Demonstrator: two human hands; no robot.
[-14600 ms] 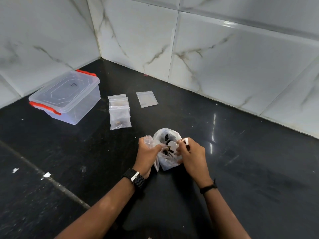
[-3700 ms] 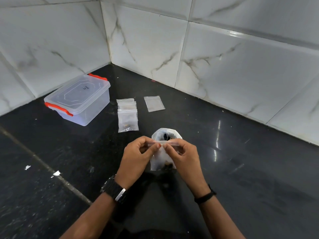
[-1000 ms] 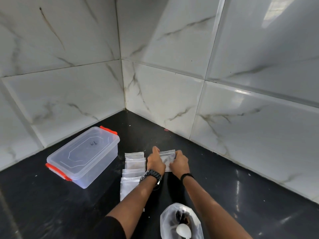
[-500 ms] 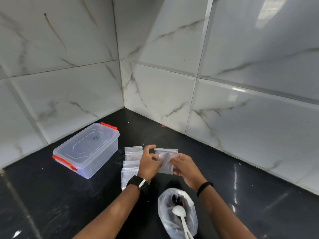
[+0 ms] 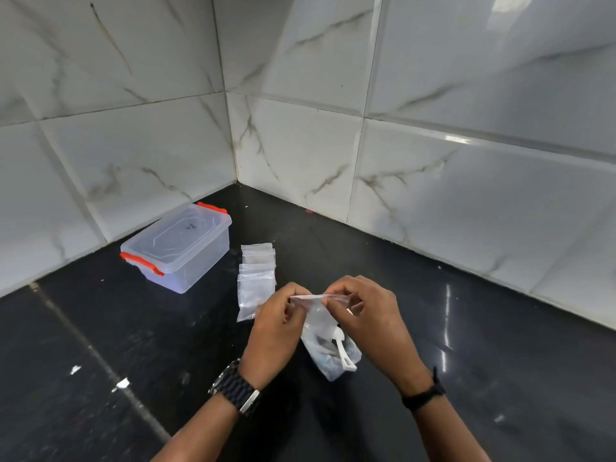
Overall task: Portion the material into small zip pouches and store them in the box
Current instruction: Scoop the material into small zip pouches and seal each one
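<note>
Both hands have drawn back from the far row of pouches, bringing one small zip pouch with them above the supply bag. On the black bench, the clear storage box sits lidded, its orange clips latched, contents not discernible. The supply bag holds dark material and a white spoon. The left hand and right hand pinch the pouch's top edge from either side. Filled pouches lie overlapping beside the box.

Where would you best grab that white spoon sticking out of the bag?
Take the white spoon by its handle end, coming from above on the near side: that end pokes out of the supply bag, while the bowl sits deeper, behind the held pouch.
</note>
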